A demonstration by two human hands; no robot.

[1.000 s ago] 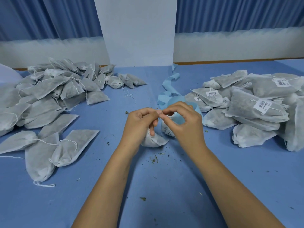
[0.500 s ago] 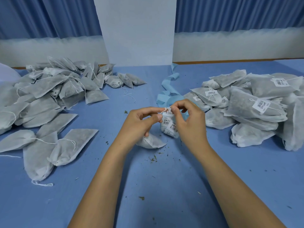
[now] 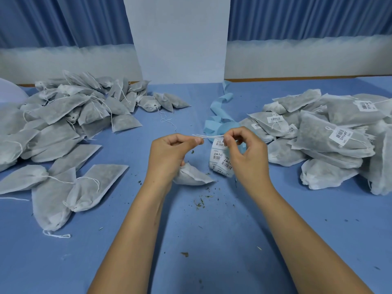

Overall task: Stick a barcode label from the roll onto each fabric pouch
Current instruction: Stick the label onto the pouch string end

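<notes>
At the near edge of the blue tabletop (image 3: 212, 247) two bare forearms reach forward, with dry herb crumbs (image 3: 199, 203) scattered on the cloth between them. Just beyond, the left hand (image 3: 169, 153) has its fingers curled round the neck of a small white fabric pouch (image 3: 193, 177), whose body sticks out below the palm and rests on the tabletop. Its thumb and forefinger also pinch one end of the pouch's white drawstring (image 3: 210, 136). The right hand (image 3: 246, 153) pinches the other end between thumb and fingertips, so the string runs taut and nearly level between the two hands. Beside and partly behind the right hand sits a curled strip of white barcode labels (image 3: 220, 160), reaching down to the tabletop; whether that hand touches it cannot be told. Behind the labels, pale blue backing ribbon (image 3: 220, 107) loops away toward the far edge. To the left lies a heap of unlabelled pouches (image 3: 63, 119), a few spilling nearer with loose drawstrings. To the right, well apart from it, is a heap of pouches bearing barcode labels (image 3: 331, 141). At the back stand a white panel (image 3: 180, 39) and blue curtains (image 3: 63, 20).
</notes>
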